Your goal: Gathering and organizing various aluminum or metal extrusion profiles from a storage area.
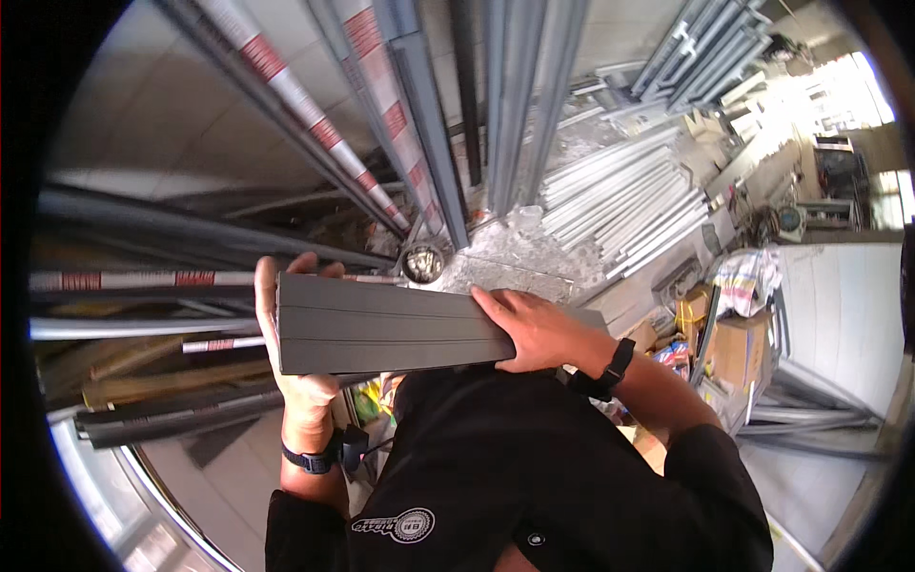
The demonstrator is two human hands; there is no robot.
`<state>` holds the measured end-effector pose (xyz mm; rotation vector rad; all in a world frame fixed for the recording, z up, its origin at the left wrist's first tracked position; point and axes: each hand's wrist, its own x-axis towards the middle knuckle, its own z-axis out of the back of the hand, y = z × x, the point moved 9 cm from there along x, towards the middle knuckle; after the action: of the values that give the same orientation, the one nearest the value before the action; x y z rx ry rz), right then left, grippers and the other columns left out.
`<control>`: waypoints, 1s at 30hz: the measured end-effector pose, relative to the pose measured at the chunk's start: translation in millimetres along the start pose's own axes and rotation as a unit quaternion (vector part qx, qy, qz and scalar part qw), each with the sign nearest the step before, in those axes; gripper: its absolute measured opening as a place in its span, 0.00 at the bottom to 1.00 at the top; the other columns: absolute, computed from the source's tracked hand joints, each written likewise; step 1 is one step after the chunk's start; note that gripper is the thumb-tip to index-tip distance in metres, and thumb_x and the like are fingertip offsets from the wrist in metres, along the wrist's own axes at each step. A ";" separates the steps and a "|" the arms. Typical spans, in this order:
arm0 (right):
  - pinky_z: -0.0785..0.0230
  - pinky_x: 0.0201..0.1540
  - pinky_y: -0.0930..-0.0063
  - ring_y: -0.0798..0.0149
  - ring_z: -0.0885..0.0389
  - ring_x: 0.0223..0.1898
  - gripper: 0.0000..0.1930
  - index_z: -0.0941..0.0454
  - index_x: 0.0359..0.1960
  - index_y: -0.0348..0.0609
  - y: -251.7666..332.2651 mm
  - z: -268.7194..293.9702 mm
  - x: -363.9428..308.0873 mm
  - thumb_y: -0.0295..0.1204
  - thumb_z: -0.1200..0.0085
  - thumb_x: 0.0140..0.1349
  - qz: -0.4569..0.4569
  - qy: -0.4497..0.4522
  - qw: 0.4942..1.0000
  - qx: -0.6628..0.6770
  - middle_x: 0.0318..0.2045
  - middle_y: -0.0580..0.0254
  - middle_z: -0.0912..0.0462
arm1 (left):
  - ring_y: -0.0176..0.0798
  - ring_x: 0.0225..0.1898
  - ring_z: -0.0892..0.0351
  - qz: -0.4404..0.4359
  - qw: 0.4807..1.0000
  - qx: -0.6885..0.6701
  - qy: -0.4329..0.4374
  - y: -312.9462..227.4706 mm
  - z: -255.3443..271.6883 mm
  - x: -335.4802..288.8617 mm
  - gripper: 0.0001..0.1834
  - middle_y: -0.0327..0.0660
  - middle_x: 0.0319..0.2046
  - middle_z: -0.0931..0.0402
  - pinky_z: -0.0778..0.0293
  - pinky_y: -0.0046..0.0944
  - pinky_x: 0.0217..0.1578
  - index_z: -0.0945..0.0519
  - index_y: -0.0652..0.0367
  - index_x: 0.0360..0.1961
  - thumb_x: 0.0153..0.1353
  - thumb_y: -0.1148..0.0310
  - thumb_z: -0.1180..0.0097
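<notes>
A long grey metal profile (391,329) with fine grooves along its face lies across the front of my body. My left hand (310,386) cups its left end, with the fingers showing past the far edge and the thumb side below. Toward the other end, my right hand (534,329) lies over the upper face and grips the profile by its edges. The profile passes under my right hand and its grey end shows beyond the wrist. Both wrists wear black straps.
Tall grey profiles (515,105) and red-and-white taped bars (305,110) lean at the far wall. More dark bars (191,229) stack at left. White bars (620,200) lie on the floor beyond. A round container (422,262) stands ahead; a cardboard box (739,348) is at right.
</notes>
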<state>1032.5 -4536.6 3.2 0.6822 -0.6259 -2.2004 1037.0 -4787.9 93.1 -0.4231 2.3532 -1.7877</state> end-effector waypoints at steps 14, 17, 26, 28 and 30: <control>0.40 0.62 0.57 0.38 0.33 0.59 0.56 0.53 0.69 0.37 -100.2 18.2 -99.2 0.42 0.31 0.41 -0.136 -0.103 0.979 0.110 0.58 0.35 0.34 | 0.46 0.61 0.35 0.020 0.958 0.042 0.282 41.7 -185.8 28.2 0.59 0.49 0.59 0.37 0.41 0.46 0.62 0.49 0.63 0.69 0.41 0.54 0.27; 0.38 0.62 0.57 0.39 0.33 0.58 0.56 0.52 0.68 0.33 -111.3 30.3 -101.4 0.42 0.30 0.41 -0.150 -0.128 0.974 0.108 0.57 0.35 0.33 | 0.43 0.63 0.39 0.034 0.948 0.050 0.311 53.2 -200.5 44.4 0.55 0.48 0.62 0.39 0.44 0.43 0.64 0.46 0.64 0.69 0.44 0.57 0.28; 0.34 0.57 0.56 0.38 0.29 0.54 0.58 0.53 0.68 0.31 -138.2 55.7 -99.7 0.42 0.28 0.39 -0.209 -0.124 0.967 0.075 0.54 0.35 0.30 | 0.43 0.67 0.45 0.027 0.918 0.119 0.377 88.9 -227.6 92.4 0.54 0.48 0.63 0.41 0.51 0.41 0.66 0.47 0.66 0.69 0.48 0.52 0.31; 0.34 0.57 0.55 0.37 0.29 0.54 0.58 0.52 0.67 0.32 -142.3 66.9 -98.5 0.42 0.28 0.38 -0.209 -0.145 0.963 0.082 0.53 0.35 0.30 | 0.43 0.68 0.47 0.028 0.921 0.107 0.373 86.4 -231.9 100.5 0.53 0.48 0.65 0.44 0.52 0.41 0.66 0.47 0.66 0.69 0.49 0.53 0.32; 0.34 0.57 0.55 0.38 0.29 0.54 0.58 0.52 0.67 0.32 -150.2 70.8 -98.0 0.43 0.28 0.38 -0.205 -0.147 0.965 0.076 0.53 0.35 0.30 | 0.45 0.71 0.53 0.025 0.916 0.093 0.390 82.8 -240.3 103.0 0.52 0.50 0.68 0.48 0.57 0.42 0.68 0.48 0.64 0.70 0.50 0.58 0.31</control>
<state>969.8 -4354.7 -9.6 0.6076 -0.8753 -2.6914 858.7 -4579.7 84.4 0.4729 2.5398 -2.4473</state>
